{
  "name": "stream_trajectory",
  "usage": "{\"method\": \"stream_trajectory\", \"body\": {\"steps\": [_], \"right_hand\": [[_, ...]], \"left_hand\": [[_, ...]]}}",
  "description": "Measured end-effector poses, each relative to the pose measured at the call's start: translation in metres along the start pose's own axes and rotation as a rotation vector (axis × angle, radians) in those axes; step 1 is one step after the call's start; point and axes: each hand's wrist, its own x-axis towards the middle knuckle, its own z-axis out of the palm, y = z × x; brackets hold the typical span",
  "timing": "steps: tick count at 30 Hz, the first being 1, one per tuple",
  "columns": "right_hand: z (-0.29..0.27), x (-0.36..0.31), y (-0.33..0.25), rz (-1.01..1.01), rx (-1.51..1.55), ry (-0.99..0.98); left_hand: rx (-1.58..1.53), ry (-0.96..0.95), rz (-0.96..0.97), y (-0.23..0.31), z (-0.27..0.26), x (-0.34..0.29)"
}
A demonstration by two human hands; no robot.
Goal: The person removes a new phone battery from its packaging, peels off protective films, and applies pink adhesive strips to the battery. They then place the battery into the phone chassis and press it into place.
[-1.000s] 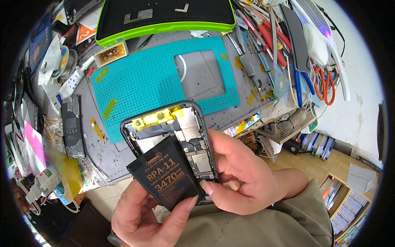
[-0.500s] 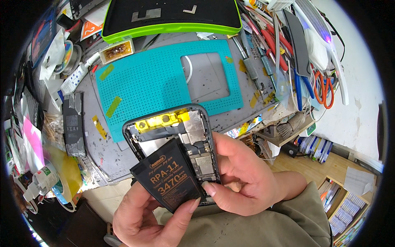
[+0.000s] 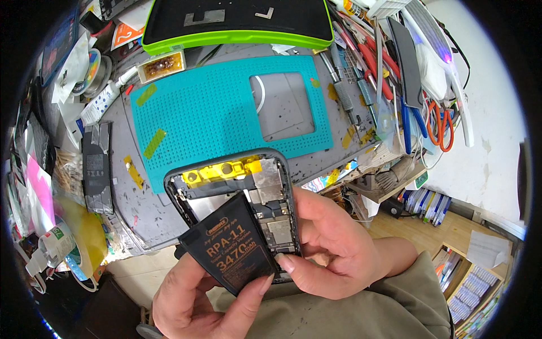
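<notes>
My right hand (image 3: 333,248) grips the right edge of an opened smartphone (image 3: 276,181), its thumb on the lower inside. Yellow tape covers the phone's camera area, and metal shields and a board run down its right side. Between the thumb and fingers of my left hand (image 3: 206,299) is a flat black phone battery (image 3: 232,243) with gold print. The battery lies tilted over the phone's lower left part, its top leaning right, and overlaps the phone's left frame. It hides what is under it. The fingertips behind the phone and battery are hidden.
A teal perforated mat (image 3: 197,113) lies on the grey bench beyond the phone. An old dark battery (image 3: 97,169) rests at the left, near a spool (image 3: 100,73). Screwdrivers (image 3: 341,90), blue pliers (image 3: 407,124) and orange-handled scissors (image 3: 440,127) crowd the right. A green-rimmed tray (image 3: 237,39) stands behind.
The view has shifted slightly. Phone and battery sit a little lower in it, both hands keeping nearly the same hold. The battery's tilt looks almost unchanged.
</notes>
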Motion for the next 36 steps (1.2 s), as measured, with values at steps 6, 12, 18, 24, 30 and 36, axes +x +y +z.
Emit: {"method": "stream_trajectory", "body": {"steps": [6,12,18,24,30,36], "right_hand": [[0.002,0.0,0.0,-0.025,-0.064,-0.013],[0.005,-0.001,0.001,0.003,-0.048,0.006],[0.004,-0.004,0.008,-0.016,-0.015,0.009],[0.006,-0.003,0.008,-0.05,-0.015,0.044],[0.006,-0.001,-0.002,0.093,0.053,0.073],[-0.003,-0.005,0.003,0.071,-0.026,0.028]], "left_hand": [[0.001,0.002,0.015,-0.003,-0.002,-0.003],[0.039,0.0,0.026,-0.005,-0.003,-0.006],[0.028,-0.01,0.025,-0.006,-0.004,-0.008],[0.008,-0.021,0.052,-0.004,-0.003,-0.007],[0.064,-0.009,0.028,0.0,-0.006,-0.005],[0.084,0.014,0.032,0.0,-0.005,-0.003]]}}
